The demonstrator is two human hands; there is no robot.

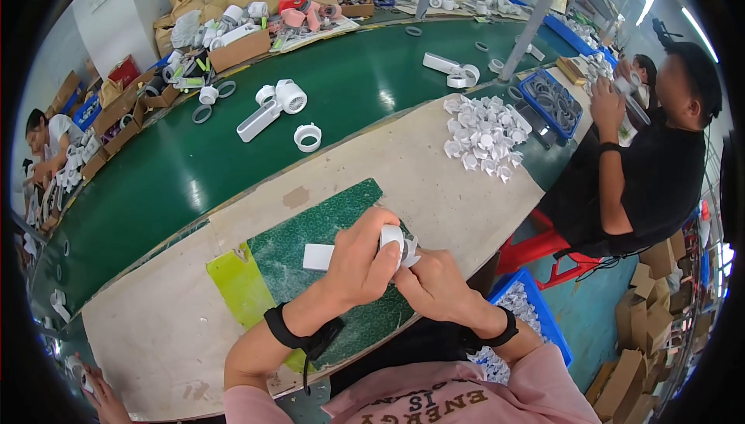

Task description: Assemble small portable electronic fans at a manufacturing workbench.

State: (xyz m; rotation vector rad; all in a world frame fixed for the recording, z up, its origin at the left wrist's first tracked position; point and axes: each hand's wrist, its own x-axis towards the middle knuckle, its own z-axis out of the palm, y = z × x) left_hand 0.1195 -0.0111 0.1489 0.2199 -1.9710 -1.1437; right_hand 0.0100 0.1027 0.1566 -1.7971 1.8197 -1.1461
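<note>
My left hand [361,261] is wrapped round a white plastic hair dryer housing [390,238], whose flat handle [317,257] sticks out to the left beneath it. At the round end of the housing, a small white pronged plastic part [410,251] shows between my two hands. My right hand [438,283] has its fingers closed on that part, pressed against the housing; the fingertips are partly hidden. Both hands are over a green textured mat [310,222] on the workbench. Farther right on the bench lies a heap of similar small white parts [485,135].
Beyond the bench runs a green conveyor belt [349,74] carrying a white housing [264,113], a white ring [307,137] and grey rings. A blue tray of grey rings [549,102] sits right, near a seated co-worker [636,144]. A blue bin [543,315] stands below my right arm.
</note>
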